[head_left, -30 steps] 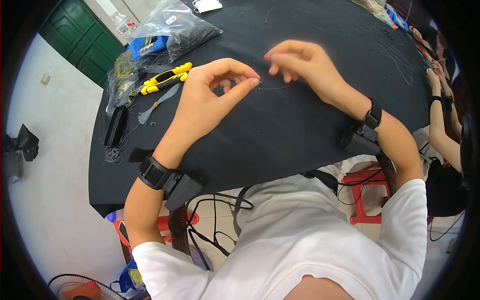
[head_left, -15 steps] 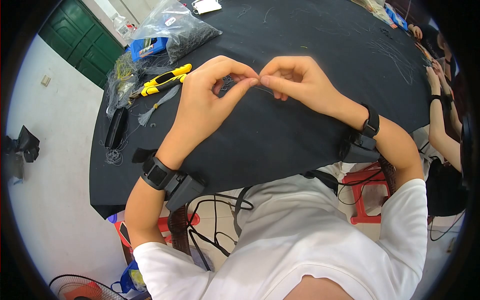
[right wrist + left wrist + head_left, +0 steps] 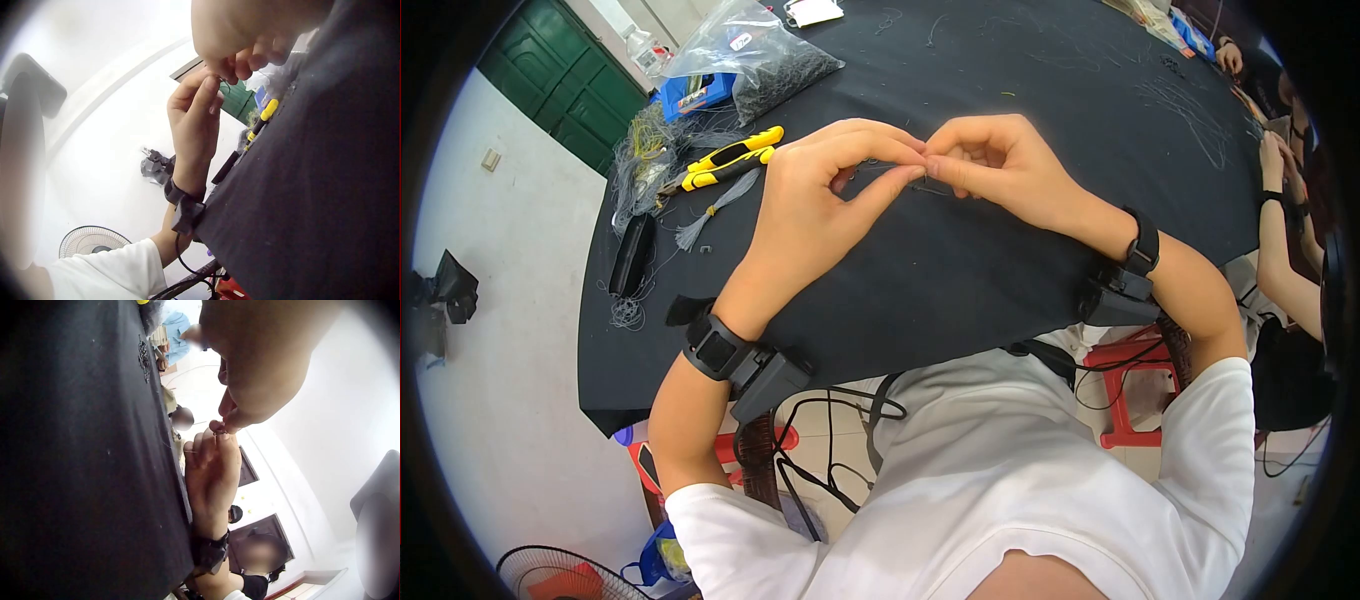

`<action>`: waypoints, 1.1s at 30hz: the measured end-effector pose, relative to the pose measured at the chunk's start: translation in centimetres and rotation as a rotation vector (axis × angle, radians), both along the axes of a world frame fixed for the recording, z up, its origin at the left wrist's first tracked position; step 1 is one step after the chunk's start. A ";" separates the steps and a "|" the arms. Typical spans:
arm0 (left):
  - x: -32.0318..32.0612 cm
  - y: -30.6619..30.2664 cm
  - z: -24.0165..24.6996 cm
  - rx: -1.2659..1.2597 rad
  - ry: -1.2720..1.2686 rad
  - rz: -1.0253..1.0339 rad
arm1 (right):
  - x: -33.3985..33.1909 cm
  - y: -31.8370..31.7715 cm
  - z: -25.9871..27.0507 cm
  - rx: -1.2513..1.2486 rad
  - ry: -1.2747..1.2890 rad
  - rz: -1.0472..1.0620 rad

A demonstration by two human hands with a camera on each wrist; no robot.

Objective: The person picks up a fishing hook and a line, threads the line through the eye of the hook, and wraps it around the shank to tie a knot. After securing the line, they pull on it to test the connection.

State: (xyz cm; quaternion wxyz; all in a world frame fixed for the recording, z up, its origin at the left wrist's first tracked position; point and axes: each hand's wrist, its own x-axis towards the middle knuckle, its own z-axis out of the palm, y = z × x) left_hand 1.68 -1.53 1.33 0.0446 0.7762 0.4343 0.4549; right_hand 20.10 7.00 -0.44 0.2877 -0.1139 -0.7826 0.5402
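In the head view my left hand [image 3: 820, 185] and right hand [image 3: 1015, 165] meet at the fingertips above the black-covered table. Between thumb and forefinger the left hand pinches a small dark fish hook [image 3: 226, 87], whose bend sticks out in the right wrist view. The right hand's thumb and forefinger pinch a thin, clear fishing line [image 3: 191, 451] right at the hook; its other fingers curl in behind. Fingertips hide most of the hook and the point where line and hook come together.
Yellow-and-black pliers [image 3: 730, 160], a tied bundle of line [image 3: 718, 210], a black case [image 3: 633, 255] and tangled line [image 3: 645, 150] lie at the left. Behind them is a clear bag of dark pieces [image 3: 785, 80]. Another person's arms [image 3: 1273, 180] are at the right edge.
The right hand has come left from a raised, apart position to meet the left fingertips, and stays there. The left hand has hardly moved, its fingertips shifting slightly.
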 end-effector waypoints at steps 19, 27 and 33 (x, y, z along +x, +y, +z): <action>0.1 -0.3 0.1 -0.029 -0.019 0.064 | 0.0 -0.2 0.2 -0.020 0.001 -0.054; 0.1 -0.2 0.1 0.002 -0.021 0.057 | 0.0 -0.2 0.2 -0.014 0.000 -0.058; 0.0 -0.2 -0.1 -0.097 -0.117 0.098 | 0.0 0.2 0.0 -0.062 -0.018 -0.091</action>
